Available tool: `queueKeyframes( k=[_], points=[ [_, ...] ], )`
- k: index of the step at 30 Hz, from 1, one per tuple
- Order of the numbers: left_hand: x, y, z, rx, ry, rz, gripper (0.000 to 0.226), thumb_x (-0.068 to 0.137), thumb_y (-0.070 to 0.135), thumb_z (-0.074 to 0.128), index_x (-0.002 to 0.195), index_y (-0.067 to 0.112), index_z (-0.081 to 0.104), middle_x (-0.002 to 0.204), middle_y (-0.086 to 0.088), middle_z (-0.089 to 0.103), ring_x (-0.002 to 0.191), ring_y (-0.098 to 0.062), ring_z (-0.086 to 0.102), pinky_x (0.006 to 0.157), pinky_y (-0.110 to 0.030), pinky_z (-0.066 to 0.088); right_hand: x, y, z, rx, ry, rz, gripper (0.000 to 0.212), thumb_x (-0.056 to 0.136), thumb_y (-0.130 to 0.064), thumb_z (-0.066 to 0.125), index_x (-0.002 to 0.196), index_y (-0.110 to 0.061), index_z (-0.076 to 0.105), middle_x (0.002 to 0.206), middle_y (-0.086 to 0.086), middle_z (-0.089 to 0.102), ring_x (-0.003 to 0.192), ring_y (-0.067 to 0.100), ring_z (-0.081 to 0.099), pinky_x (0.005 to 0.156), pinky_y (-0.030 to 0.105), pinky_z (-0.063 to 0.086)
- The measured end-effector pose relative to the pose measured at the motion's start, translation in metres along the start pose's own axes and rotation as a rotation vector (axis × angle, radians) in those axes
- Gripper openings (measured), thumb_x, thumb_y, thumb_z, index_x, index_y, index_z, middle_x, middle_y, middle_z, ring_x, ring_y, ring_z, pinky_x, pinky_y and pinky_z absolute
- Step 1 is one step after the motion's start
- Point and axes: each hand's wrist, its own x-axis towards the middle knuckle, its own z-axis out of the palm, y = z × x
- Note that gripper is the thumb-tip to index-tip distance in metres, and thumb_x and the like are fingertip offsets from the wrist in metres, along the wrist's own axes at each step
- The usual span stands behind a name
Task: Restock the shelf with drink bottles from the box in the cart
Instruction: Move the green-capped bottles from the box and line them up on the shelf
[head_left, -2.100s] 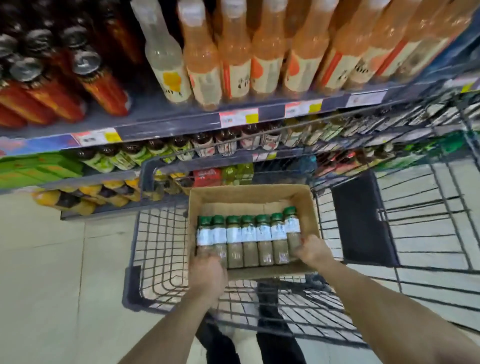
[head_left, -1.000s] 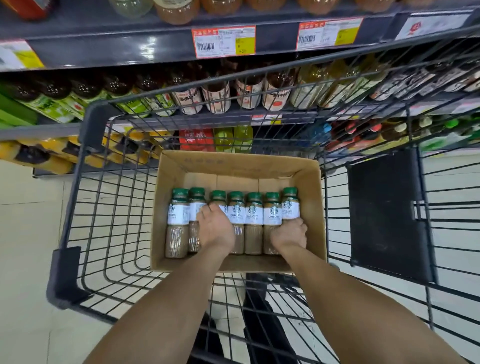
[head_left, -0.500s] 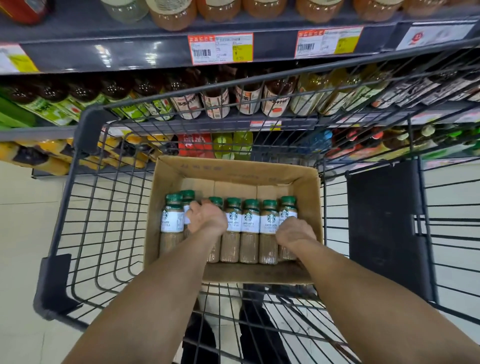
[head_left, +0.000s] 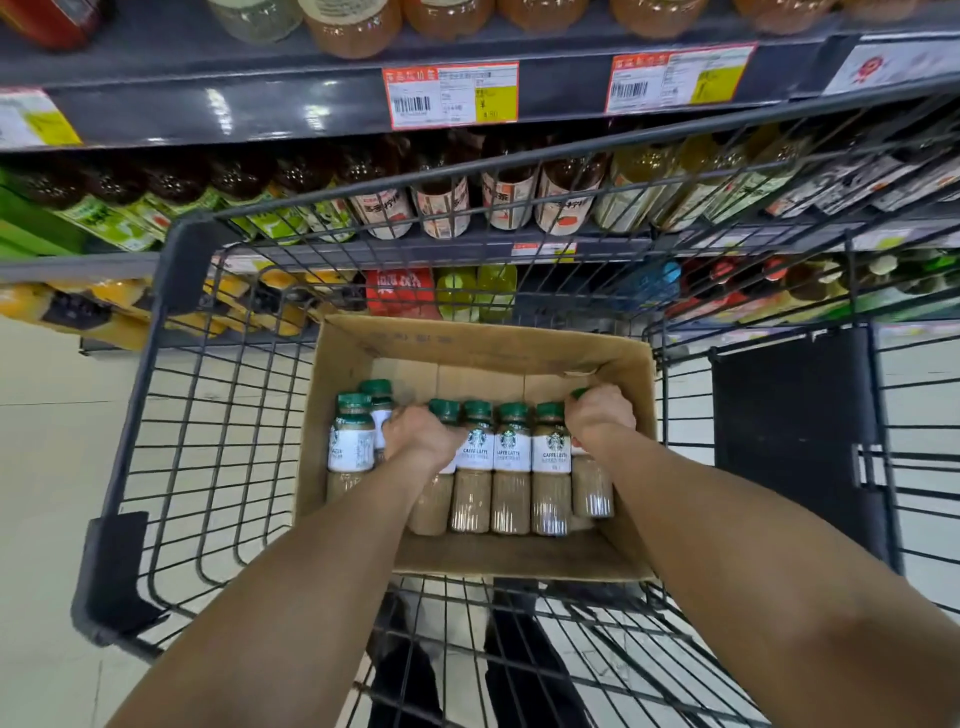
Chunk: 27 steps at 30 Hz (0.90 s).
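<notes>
A brown cardboard box (head_left: 483, 343) stands in a black wire cart (head_left: 208, 415). Inside it stands a row of several latte bottles (head_left: 511, 467) with green caps and white labels. My left hand (head_left: 423, 436) grips a bottle near the left of the row; that bottle is mostly hidden under the hand. My right hand (head_left: 597, 415) curls over the green cap of the rightmost bottle (head_left: 592, 483). Two bottles (head_left: 353, 447) stand apart at the row's left end.
Dark shelves (head_left: 311, 104) full of drink bottles rise right behind the cart, with price tags (head_left: 452, 96) on their edges. A black panel (head_left: 789, 431) hangs on the cart's right side. Pale floor tiles (head_left: 52, 441) lie to the left.
Both hands went from the box's near edge into the row, closed on bottles and slid up toward the caps. The two leftmost bottles now stand apart from the rest.
</notes>
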Motion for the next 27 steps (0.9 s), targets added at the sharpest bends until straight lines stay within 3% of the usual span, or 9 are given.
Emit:
queueKeyframes(
  k=[3,6,9,14,17,20,23,27],
  points=[
    [-0.007,-0.010,0.002,-0.228,-0.052,0.056,0.064,0.082,0.038,0.079,0.133,0.007,0.056,0.122,-0.008,0.066,0.115,-0.028,0.060,0.096,-0.035,0.051,0.003,0.002,0.000,-0.030,0.011,-0.009,0.027,0.085,-0.032,0.069,0.099,-0.013,0.057,0.106,0.012,0.071,0.091,0.029,0.070,0.080,0.035,0.055],
    [-0.019,-0.019,0.000,-0.355,-0.056,0.117,0.074,0.081,0.036,0.081,0.142,0.013,0.048,0.124,-0.001,0.065,0.120,-0.025,0.059,0.099,-0.033,0.048,0.000,0.007,-0.001,-0.061,0.001,-0.015,0.033,0.078,-0.035,0.079,0.084,-0.014,0.053,0.098,0.011,0.072,0.083,0.027,0.070,0.077,0.037,0.058],
    [-0.031,-0.028,-0.009,-0.421,-0.018,0.141,0.087,0.078,0.039,0.083,0.149,0.013,0.040,0.139,-0.004,0.057,0.126,-0.025,0.055,0.105,-0.037,0.045,-0.009,0.011,-0.004,-0.045,0.008,0.014,0.038,0.073,-0.033,0.080,0.094,-0.010,0.060,0.100,0.011,0.071,0.085,0.027,0.069,0.074,0.034,0.057],
    [-0.063,-0.030,-0.023,-0.551,0.009,0.211,0.065,0.078,0.034,0.084,0.134,0.017,0.055,0.108,0.011,0.067,0.101,-0.012,0.064,0.084,-0.023,0.047,-0.030,0.021,-0.024,0.104,0.008,0.024,0.040,0.066,-0.038,0.082,0.086,-0.008,0.064,0.085,0.007,0.069,0.072,0.023,0.065,0.064,0.030,0.054],
    [-0.086,-0.027,-0.029,-0.529,0.009,0.275,0.068,0.079,0.034,0.083,0.138,0.018,0.052,0.111,0.012,0.065,0.097,-0.006,0.062,0.088,-0.024,0.049,-0.049,0.036,-0.028,0.173,-0.005,-0.121,0.035,0.068,-0.037,0.084,0.084,-0.011,0.068,0.084,0.005,0.072,0.072,0.021,0.066,0.063,0.030,0.055],
    [-0.106,-0.027,-0.035,-0.541,0.021,0.306,0.068,0.079,0.032,0.083,0.138,0.017,0.054,0.118,0.006,0.068,0.111,-0.015,0.063,0.101,-0.037,0.048,-0.070,0.046,-0.029,0.153,0.051,-0.335,0.048,0.071,-0.033,0.085,0.108,-0.007,0.070,0.102,0.006,0.072,0.081,0.020,0.068,0.069,0.025,0.057],
    [-0.123,-0.028,-0.041,-0.578,0.022,0.317,0.070,0.079,0.027,0.084,0.140,0.014,0.053,0.116,0.007,0.068,0.108,-0.011,0.063,0.104,-0.034,0.047,-0.086,0.047,-0.040,0.198,0.027,-0.442,0.043,0.078,-0.029,0.082,0.113,-0.010,0.065,0.093,-0.001,0.073,0.065,-0.006,0.061,0.052,0.004,0.045],
    [-0.138,-0.024,-0.058,-0.573,0.013,0.349,0.068,0.078,0.029,0.084,0.138,0.017,0.055,0.118,0.006,0.069,0.108,-0.011,0.064,0.102,-0.036,0.050,-0.111,0.025,-0.072,0.348,0.030,-0.524,0.040,0.082,-0.027,0.079,0.116,-0.016,0.060,0.092,-0.014,0.066,0.066,-0.018,0.057,0.053,0.000,0.041]
  ],
)
